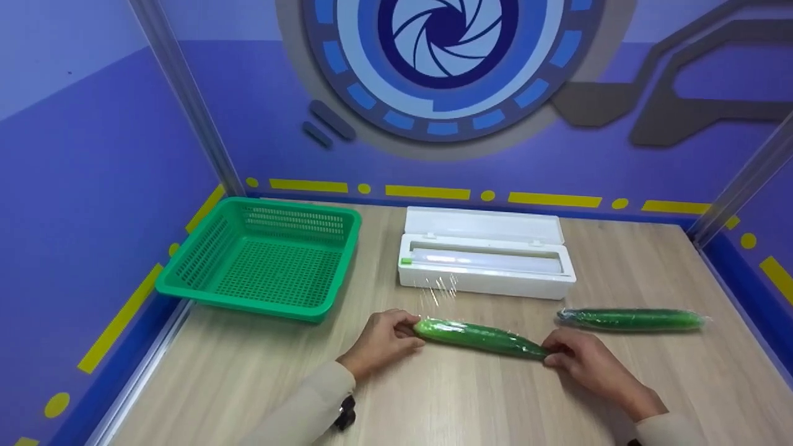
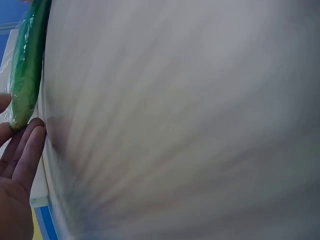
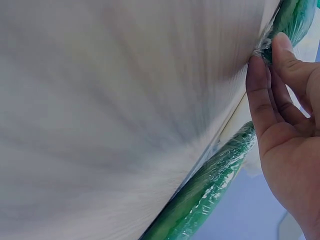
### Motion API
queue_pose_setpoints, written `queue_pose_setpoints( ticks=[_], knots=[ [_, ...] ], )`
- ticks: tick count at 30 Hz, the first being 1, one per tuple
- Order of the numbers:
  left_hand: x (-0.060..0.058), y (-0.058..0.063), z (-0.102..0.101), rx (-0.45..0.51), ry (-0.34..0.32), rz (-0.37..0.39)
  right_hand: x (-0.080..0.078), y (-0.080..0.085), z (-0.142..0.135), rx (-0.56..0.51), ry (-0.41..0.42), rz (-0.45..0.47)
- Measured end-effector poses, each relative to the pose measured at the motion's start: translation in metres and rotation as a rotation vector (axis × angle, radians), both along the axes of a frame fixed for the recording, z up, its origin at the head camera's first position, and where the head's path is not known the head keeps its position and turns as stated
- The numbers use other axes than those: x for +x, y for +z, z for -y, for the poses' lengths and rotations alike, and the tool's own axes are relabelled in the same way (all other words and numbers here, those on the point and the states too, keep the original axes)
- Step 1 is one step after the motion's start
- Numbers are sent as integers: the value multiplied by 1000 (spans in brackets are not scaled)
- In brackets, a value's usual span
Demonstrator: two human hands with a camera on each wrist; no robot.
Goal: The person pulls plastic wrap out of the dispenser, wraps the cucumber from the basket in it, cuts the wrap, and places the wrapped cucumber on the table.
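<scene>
A cucumber (image 1: 480, 337) in shiny clear film lies across the wooden table between both hands. My left hand (image 1: 383, 342) holds its pale left end, with thumb and fingers on either side of the tip in the left wrist view. At the dark right end, thumb and fingertips of my right hand (image 3: 285, 135) pinch the gathered cling film. A loose piece of clear film (image 1: 438, 290) stands up behind the cucumber's left part. Behind it is a white cling film box (image 1: 483, 288), lid raised, with the roll (image 1: 489, 260) inside.
Another film-wrapped cucumber (image 1: 638, 319) lies to the right, beyond my right hand. On the left stands a green plastic basket (image 1: 319, 310) with slotted sides. Blue-purple panels (image 1: 433, 170) close off the table's back and sides.
</scene>
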State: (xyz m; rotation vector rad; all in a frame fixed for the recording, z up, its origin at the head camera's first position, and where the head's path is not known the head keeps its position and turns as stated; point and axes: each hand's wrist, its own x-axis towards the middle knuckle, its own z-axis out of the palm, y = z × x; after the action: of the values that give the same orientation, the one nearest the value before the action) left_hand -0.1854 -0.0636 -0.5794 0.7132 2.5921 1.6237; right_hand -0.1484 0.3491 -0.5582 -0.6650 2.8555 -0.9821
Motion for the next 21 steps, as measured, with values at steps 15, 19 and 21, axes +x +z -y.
queue_pose_setpoints(
  ticks=[15, 19, 21],
  knots=[
    [-10, 6, -8, -129, 63, 20, -3, -8, 3, 23, 6, -320],
    [-11, 5, -8, -151, 60, 14, -3, -5, 5, 49, -44, -286],
    [-11, 5, -9, -163, 53, 5, -3, -4, 6, 58, -72, -263]
  ],
)
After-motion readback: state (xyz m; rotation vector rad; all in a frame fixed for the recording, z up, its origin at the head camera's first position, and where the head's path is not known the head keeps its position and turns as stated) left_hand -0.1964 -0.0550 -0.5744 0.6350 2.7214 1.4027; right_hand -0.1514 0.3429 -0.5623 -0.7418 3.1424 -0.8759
